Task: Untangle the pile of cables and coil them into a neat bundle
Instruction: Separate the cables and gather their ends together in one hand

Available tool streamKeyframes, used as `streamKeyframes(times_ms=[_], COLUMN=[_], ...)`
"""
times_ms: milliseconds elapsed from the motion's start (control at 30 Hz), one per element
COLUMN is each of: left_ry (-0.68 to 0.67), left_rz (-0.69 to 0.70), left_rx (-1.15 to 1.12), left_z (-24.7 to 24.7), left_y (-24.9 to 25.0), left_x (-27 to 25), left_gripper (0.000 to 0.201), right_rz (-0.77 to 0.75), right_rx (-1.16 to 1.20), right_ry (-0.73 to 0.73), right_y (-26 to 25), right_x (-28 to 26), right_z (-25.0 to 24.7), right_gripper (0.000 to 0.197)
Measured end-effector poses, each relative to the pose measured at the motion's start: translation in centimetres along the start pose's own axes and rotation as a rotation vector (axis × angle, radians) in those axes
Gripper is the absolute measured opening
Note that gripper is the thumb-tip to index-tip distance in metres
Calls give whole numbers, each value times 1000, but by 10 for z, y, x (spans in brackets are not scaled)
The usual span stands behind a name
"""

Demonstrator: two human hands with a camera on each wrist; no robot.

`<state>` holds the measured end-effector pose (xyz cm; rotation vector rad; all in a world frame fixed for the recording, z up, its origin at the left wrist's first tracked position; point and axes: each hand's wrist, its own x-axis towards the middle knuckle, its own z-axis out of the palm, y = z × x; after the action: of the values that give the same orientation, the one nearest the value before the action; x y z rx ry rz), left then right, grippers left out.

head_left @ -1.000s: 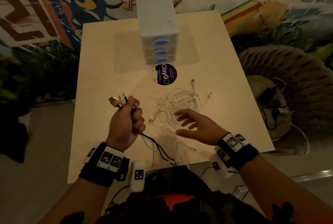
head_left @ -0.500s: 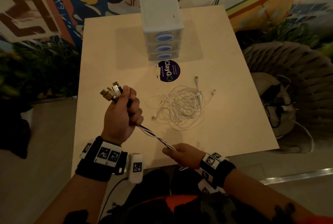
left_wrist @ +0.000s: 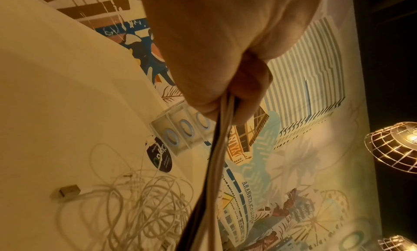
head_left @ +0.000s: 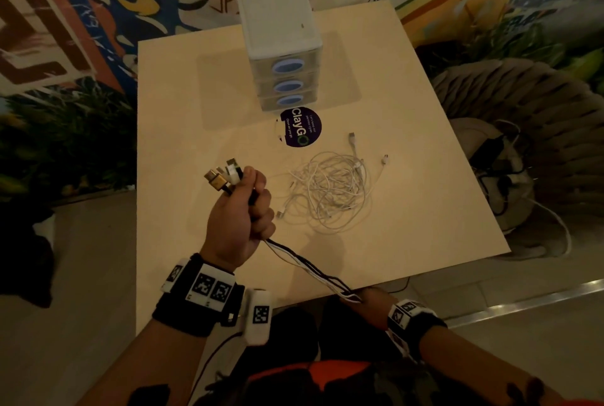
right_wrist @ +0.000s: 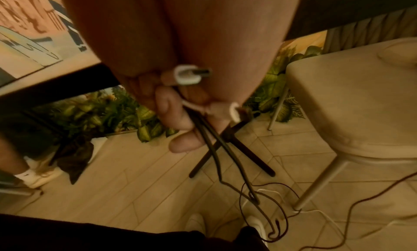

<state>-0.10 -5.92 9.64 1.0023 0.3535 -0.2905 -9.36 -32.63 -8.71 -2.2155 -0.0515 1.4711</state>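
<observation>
My left hand (head_left: 240, 214) is fisted round a bunch of black and white cables (head_left: 307, 266), raised above the table with their gold and white plugs (head_left: 225, 175) sticking out on top. The bunch runs taut down to my right hand (head_left: 366, 302) at the table's front edge. In the right wrist view my right hand (right_wrist: 180, 112) grips the black cables (right_wrist: 216, 148), with a white plug (right_wrist: 188, 74) poking out and loose ends hanging toward the floor. A tangled pile of white cables (head_left: 330, 189) lies on the table right of my left hand; the same pile (left_wrist: 135, 206) appears in the left wrist view.
A small three-drawer plastic organiser (head_left: 281, 49) stands at the back of the pale table (head_left: 183, 111), with a dark round sticker (head_left: 302, 127) in front of it. A woven chair (head_left: 529, 131) holding dark cables is to the right. More cables (right_wrist: 315, 210) trail on the floor.
My right hand left the white pile, took hold of the bunch below my left fist and slid down it to the table's front edge. My left hand rose slightly.
</observation>
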Motion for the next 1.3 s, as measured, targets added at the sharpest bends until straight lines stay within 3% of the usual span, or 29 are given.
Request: streamKeyframes(times_ms=[100,267,467,500,567,667,867,1000,1133,1200,1300], left_ry=[-16,-67,-122,-124,-120,-108,-67,-8,26,27,31], left_rz=[-8,-2,-12,-13,-8,17,54,52,66,77,92], left_rx=[-13,75,134,146,167,195,251,255,251,245,238], left_z=[-2,-5,0,-1,-2,-5,-16,-18,-25,-29,-34], left_y=[-4,-19,-31,-31,-31,-29,-28,-24,-24,-23,-21], left_x=[-1,0,1,1,1,3,4,0,-2,-4,-6], left_gripper=[34,35,35,36,37,36,38,35,38,40,43], right_rz=[63,18,101,102,74,-18,-386,-587,-447,-337,-281], right_rx=[-40,-126,-148,-193,-270,-311,-191,-162,-482,-672,-765], right_ry=[12,16,-11,-47,-79,-6,290,489,406,371,411], right_y=[5,7,13,13,11,-7,-118,-190,-221,-216,-203], right_x=[10,0,-14,-17,-24,-40,-83,-67,-9,15,33], right_z=[1,-6,-20,-25,-36,-62,-124,-143,-132,-129,-130], right_gripper=[50,31,89,87,64,43,22,19,31,37,34])
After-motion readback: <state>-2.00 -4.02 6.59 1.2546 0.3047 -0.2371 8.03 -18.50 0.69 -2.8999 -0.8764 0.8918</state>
